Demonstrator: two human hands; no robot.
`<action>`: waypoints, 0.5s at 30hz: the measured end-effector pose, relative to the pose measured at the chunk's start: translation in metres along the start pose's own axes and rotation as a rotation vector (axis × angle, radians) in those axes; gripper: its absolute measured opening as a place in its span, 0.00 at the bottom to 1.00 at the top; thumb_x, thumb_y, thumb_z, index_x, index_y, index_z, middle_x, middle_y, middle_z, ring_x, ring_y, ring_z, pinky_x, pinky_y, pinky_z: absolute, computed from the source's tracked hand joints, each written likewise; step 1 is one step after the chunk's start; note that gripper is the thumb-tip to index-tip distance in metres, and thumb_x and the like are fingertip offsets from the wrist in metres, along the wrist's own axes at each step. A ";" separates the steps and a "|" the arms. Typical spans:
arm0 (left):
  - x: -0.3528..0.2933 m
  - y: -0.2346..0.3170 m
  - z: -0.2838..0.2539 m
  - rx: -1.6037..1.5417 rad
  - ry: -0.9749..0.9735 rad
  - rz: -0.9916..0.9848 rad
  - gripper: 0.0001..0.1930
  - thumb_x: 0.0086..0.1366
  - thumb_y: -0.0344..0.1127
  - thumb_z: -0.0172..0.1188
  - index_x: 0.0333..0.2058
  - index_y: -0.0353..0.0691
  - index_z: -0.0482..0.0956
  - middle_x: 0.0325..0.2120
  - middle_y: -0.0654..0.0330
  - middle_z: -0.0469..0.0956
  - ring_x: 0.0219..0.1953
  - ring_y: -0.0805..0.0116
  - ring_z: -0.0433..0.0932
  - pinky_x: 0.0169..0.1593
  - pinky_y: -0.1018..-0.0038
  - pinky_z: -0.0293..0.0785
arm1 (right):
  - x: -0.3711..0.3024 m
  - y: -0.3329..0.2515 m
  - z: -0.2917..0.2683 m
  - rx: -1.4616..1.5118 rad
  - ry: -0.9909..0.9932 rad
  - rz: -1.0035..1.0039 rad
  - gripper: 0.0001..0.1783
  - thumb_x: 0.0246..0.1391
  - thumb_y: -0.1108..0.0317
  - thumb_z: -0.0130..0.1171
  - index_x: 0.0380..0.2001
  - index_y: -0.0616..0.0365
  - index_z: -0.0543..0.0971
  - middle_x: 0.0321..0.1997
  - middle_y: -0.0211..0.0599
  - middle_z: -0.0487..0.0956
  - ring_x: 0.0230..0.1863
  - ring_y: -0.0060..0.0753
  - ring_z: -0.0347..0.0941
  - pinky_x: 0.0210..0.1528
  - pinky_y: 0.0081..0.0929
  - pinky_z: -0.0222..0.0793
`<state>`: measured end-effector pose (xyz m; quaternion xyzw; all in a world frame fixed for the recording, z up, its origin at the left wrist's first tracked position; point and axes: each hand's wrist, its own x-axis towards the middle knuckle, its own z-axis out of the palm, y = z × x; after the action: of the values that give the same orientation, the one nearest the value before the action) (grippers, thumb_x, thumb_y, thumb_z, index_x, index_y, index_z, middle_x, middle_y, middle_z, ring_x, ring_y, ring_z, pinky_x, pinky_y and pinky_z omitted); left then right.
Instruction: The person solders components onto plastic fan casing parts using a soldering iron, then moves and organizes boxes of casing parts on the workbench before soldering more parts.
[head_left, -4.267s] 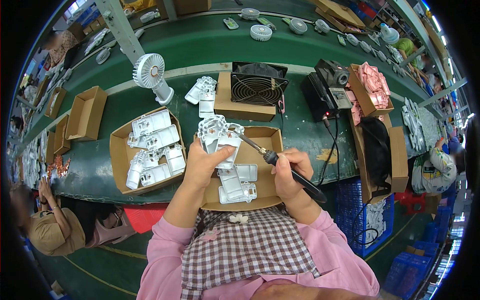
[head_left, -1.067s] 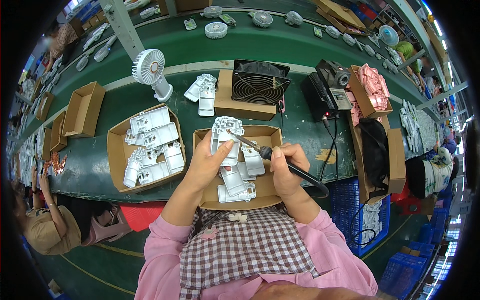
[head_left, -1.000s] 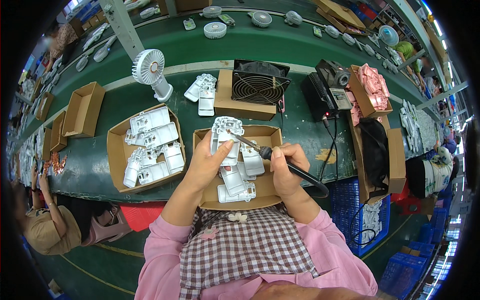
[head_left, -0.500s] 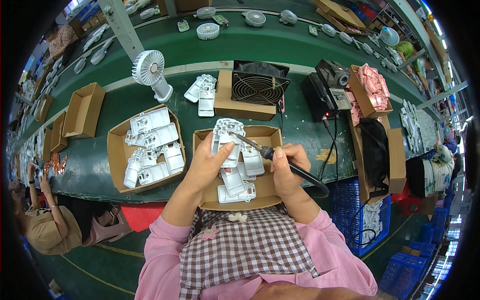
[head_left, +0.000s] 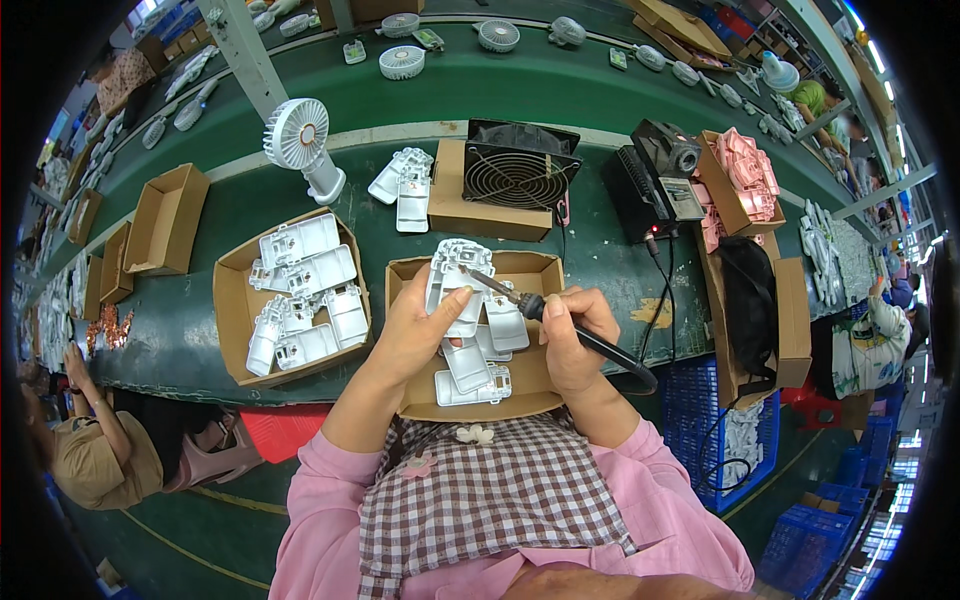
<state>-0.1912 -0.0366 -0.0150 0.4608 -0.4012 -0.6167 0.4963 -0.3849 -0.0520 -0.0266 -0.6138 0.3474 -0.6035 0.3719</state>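
Observation:
My left hand (head_left: 418, 322) pinches a white plastic casing (head_left: 455, 262) above a cardboard box (head_left: 548, 272), thumb on top. My right hand (head_left: 577, 338) is closed around the black handle of a soldering iron (head_left: 532, 305). Its slim metal tip points left and reaches the upper part of the casing; whether it touches cannot be made out. Several more white casings (head_left: 468, 365) lie in the box under my hands. Left of it, another cardboard box (head_left: 228, 300) contains further white casings (head_left: 308, 262).
Behind the boxes are a white handheld fan (head_left: 300, 140), a black cooling fan (head_left: 522, 165) and a black soldering station (head_left: 640, 185). Pink parts (head_left: 745, 175) fill a box at right. A green conveyor (head_left: 560, 80) carries fan heads. A co-worker (head_left: 105, 455) sits at left.
The soldering iron's tip has shifted slightly left over the casing, and my right hand with it. Fan heads on the conveyor have moved left. The co-worker's arms have moved.

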 end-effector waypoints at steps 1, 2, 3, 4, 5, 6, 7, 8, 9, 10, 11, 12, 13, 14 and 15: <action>0.000 0.000 0.000 0.005 -0.002 0.000 0.15 0.67 0.36 0.55 0.49 0.37 0.70 0.33 0.64 0.75 0.28 0.81 0.74 0.24 0.84 0.72 | 0.000 0.000 0.000 0.000 -0.002 0.001 0.07 0.56 0.77 0.53 0.26 0.60 0.67 0.19 0.31 0.70 0.18 0.16 0.61 0.20 0.15 0.58; 0.000 0.000 0.000 0.004 -0.001 0.000 0.15 0.67 0.36 0.55 0.49 0.37 0.70 0.33 0.64 0.75 0.28 0.81 0.74 0.24 0.84 0.72 | 0.000 0.000 0.000 0.000 -0.003 0.002 0.07 0.56 0.77 0.53 0.26 0.60 0.67 0.19 0.31 0.70 0.18 0.16 0.61 0.20 0.15 0.58; 0.000 0.000 0.000 -0.001 -0.001 0.000 0.15 0.67 0.36 0.55 0.49 0.37 0.70 0.33 0.64 0.75 0.28 0.81 0.74 0.24 0.84 0.72 | 0.000 -0.001 0.001 0.004 0.000 0.007 0.07 0.56 0.77 0.52 0.26 0.60 0.67 0.19 0.32 0.70 0.18 0.16 0.61 0.20 0.15 0.58; 0.000 0.001 0.000 -0.006 -0.001 0.000 0.15 0.67 0.36 0.55 0.49 0.36 0.70 0.33 0.64 0.75 0.28 0.81 0.74 0.25 0.84 0.72 | 0.000 -0.001 0.001 0.008 0.004 0.012 0.06 0.56 0.78 0.52 0.26 0.60 0.67 0.19 0.32 0.70 0.17 0.16 0.61 0.20 0.15 0.58; 0.000 0.001 0.000 -0.006 -0.002 0.000 0.15 0.67 0.36 0.55 0.49 0.36 0.70 0.33 0.64 0.75 0.28 0.81 0.74 0.25 0.84 0.72 | 0.000 -0.001 0.001 0.007 0.004 0.012 0.06 0.56 0.78 0.52 0.26 0.60 0.67 0.19 0.32 0.70 0.17 0.16 0.61 0.20 0.15 0.58; -0.001 0.003 -0.001 0.016 -0.015 -0.019 0.16 0.67 0.38 0.55 0.50 0.37 0.69 0.34 0.64 0.76 0.31 0.81 0.74 0.26 0.84 0.72 | 0.000 -0.002 0.000 -0.015 0.006 0.008 0.07 0.56 0.77 0.52 0.25 0.60 0.67 0.19 0.32 0.70 0.17 0.16 0.61 0.20 0.15 0.57; -0.001 0.004 -0.001 0.037 -0.029 -0.039 0.17 0.67 0.39 0.55 0.50 0.37 0.68 0.36 0.63 0.76 0.33 0.80 0.74 0.28 0.83 0.73 | 0.000 -0.002 0.000 -0.037 0.007 0.003 0.07 0.56 0.76 0.52 0.25 0.59 0.67 0.19 0.32 0.69 0.17 0.16 0.61 0.20 0.15 0.57; 0.000 0.003 -0.001 0.037 -0.030 -0.039 0.17 0.67 0.39 0.55 0.50 0.37 0.68 0.36 0.63 0.76 0.33 0.80 0.74 0.28 0.83 0.73 | 0.000 -0.004 0.000 -0.037 0.008 0.003 0.07 0.56 0.76 0.52 0.25 0.59 0.67 0.19 0.32 0.69 0.17 0.16 0.61 0.20 0.15 0.57; 0.001 -0.001 -0.002 0.036 -0.034 -0.016 0.19 0.67 0.40 0.55 0.51 0.36 0.67 0.37 0.62 0.76 0.35 0.80 0.74 0.31 0.82 0.73 | -0.001 -0.007 0.001 0.034 0.057 0.017 0.07 0.56 0.75 0.52 0.26 0.59 0.67 0.19 0.32 0.69 0.18 0.16 0.60 0.20 0.15 0.57; 0.002 -0.003 -0.003 0.034 -0.039 0.007 0.20 0.67 0.41 0.55 0.52 0.36 0.67 0.38 0.62 0.76 0.37 0.79 0.74 0.34 0.82 0.73 | -0.002 -0.009 0.002 0.105 0.106 0.032 0.07 0.56 0.74 0.52 0.26 0.59 0.66 0.19 0.32 0.69 0.18 0.16 0.60 0.20 0.16 0.56; 0.002 -0.004 -0.002 0.036 -0.038 0.008 0.20 0.67 0.41 0.55 0.52 0.36 0.67 0.38 0.62 0.76 0.37 0.79 0.74 0.34 0.82 0.73 | -0.002 -0.006 0.001 0.106 0.105 0.031 0.07 0.56 0.74 0.52 0.26 0.59 0.66 0.19 0.32 0.69 0.18 0.16 0.60 0.20 0.16 0.56; 0.003 -0.005 0.002 0.052 -0.015 0.039 0.21 0.68 0.43 0.54 0.53 0.36 0.66 0.38 0.61 0.75 0.37 0.78 0.74 0.36 0.81 0.72 | -0.003 -0.003 0.000 0.115 0.118 -0.004 0.07 0.56 0.73 0.53 0.27 0.59 0.66 0.20 0.32 0.69 0.18 0.17 0.60 0.20 0.15 0.56; 0.003 -0.005 0.004 0.069 0.009 0.070 0.22 0.69 0.46 0.52 0.54 0.35 0.65 0.38 0.60 0.75 0.38 0.78 0.74 0.38 0.80 0.72 | -0.003 -0.001 -0.001 0.124 0.131 -0.039 0.07 0.56 0.72 0.53 0.28 0.58 0.66 0.20 0.32 0.68 0.18 0.17 0.59 0.20 0.15 0.56; 0.004 -0.009 0.002 0.070 0.008 0.071 0.22 0.69 0.46 0.52 0.54 0.35 0.65 0.38 0.60 0.75 0.38 0.78 0.74 0.38 0.80 0.72 | -0.003 -0.002 0.000 0.124 0.132 -0.040 0.07 0.56 0.72 0.53 0.28 0.58 0.66 0.20 0.32 0.68 0.18 0.17 0.59 0.20 0.15 0.56; 0.005 -0.013 0.000 0.030 -0.026 0.059 0.23 0.70 0.48 0.49 0.54 0.35 0.64 0.38 0.60 0.75 0.36 0.78 0.74 0.36 0.81 0.72 | -0.003 -0.003 0.001 0.144 0.137 -0.049 0.07 0.56 0.72 0.53 0.28 0.58 0.65 0.21 0.33 0.68 0.18 0.17 0.59 0.19 0.15 0.56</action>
<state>-0.1943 -0.0396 -0.0284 0.4482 -0.4301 -0.6018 0.5020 -0.3843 -0.0485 -0.0256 -0.5511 0.3126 -0.6765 0.3753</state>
